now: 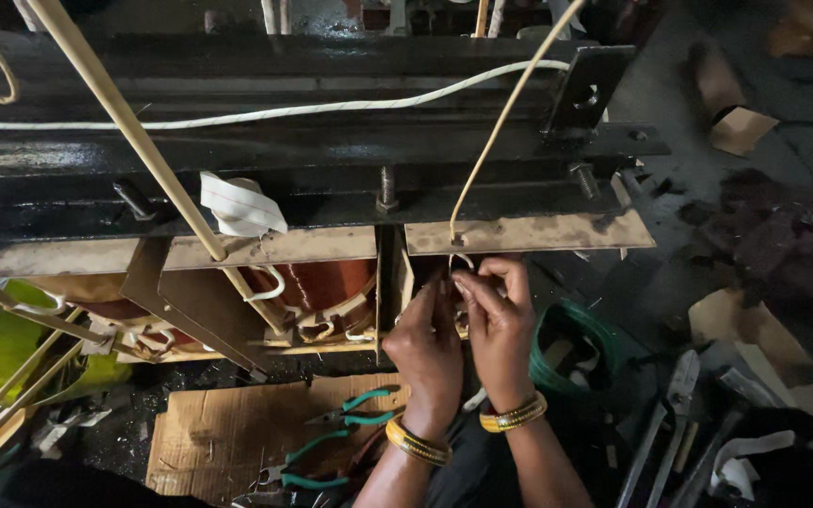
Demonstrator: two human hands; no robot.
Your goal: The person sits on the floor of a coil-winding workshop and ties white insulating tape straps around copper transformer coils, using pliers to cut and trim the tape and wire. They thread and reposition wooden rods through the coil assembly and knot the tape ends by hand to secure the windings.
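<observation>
Both my hands work close together under the board strip (529, 232) of a large transformer. My left hand (428, 350) reaches in beside the vertical wooden spacer (390, 282), its fingers curled around something hidden. My right hand (499, 320) pinches the lower end of a thin cream sleeved wire (491, 141) that rises up over the black steel frame (265, 150). A copper coil (317, 282) sits to the left of my hands. Each wrist wears a gold bangle.
A white tape roll (237, 207) rests on the frame. Green-handled pliers (355, 409) lie on cardboard (228, 437) below. A green bucket (581, 348) stands right of my hands. Metal tools (675, 414) and cardboard scraps (741, 127) litter the dark floor.
</observation>
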